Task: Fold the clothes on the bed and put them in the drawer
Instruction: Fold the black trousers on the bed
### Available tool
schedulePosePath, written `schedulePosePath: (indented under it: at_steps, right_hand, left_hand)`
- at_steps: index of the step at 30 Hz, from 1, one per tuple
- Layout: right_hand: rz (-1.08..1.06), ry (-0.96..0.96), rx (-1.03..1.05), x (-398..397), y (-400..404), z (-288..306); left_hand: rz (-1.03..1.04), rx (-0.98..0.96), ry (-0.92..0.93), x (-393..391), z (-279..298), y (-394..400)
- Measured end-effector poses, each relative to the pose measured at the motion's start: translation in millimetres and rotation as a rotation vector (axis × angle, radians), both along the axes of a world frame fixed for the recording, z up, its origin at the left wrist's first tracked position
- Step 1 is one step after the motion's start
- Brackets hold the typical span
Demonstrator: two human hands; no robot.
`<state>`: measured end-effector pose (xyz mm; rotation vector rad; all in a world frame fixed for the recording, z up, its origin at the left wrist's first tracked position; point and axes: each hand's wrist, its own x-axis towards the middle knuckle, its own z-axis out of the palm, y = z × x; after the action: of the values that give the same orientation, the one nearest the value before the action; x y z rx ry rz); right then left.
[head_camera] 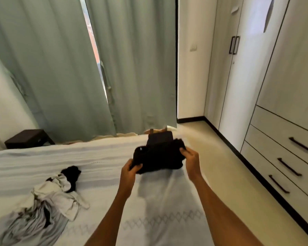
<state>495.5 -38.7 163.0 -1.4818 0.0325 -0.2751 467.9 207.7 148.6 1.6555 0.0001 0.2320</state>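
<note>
A folded black garment [158, 157] hangs a little above the right side of the bed [105, 157], held from both ends. My left hand [131, 168] grips its near left corner. Its right edge is pinched by my right hand [191, 159]. A loose pile of white, grey and black clothes [48, 197] lies crumpled on the bed's left part. To the right, a wardrobe has three closed drawers [281, 150] with dark bar handles.
Pale green curtains [78, 68] hang behind the bed. A dark low stool [28, 138] stands at the far left beside the bed. A strip of beige floor [229, 166] runs between the bed and the wardrobe. Tall wardrobe doors [238, 68] are closed.
</note>
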Motion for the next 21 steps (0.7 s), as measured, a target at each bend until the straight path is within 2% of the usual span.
schedulePosePath:
  at_steps: [4,7,10,13,17,19,21]
  right_hand:
    - [-0.007,0.109,0.025,-103,-7,-126]
    - [-0.009,0.142,-0.038,-175,-7,-187]
    - [-0.041,0.142,-0.092,-226,-5,-222]
    - [-0.081,0.149,-0.12,-278,-2,-240]
    - [-0.149,0.117,-0.122,-357,-3,-265]
    - [-0.193,0.186,-0.176,-392,-4,-281]
    - [-0.123,0.204,-0.224,-417,-8,-302]
  left_hand:
    - [-0.081,0.251,0.145,-83,-125,7]
    - [-0.12,0.423,0.101,-140,-175,12]
    - [-0.164,0.603,-0.055,-184,-204,23]
    - [-0.151,0.786,-0.14,-227,-228,33]
    - [-0.249,1.059,-0.265,-294,-258,41]
    - [-0.278,1.12,-0.298,-322,-273,43]
    - [-0.284,1.118,-0.333,-348,-289,46]
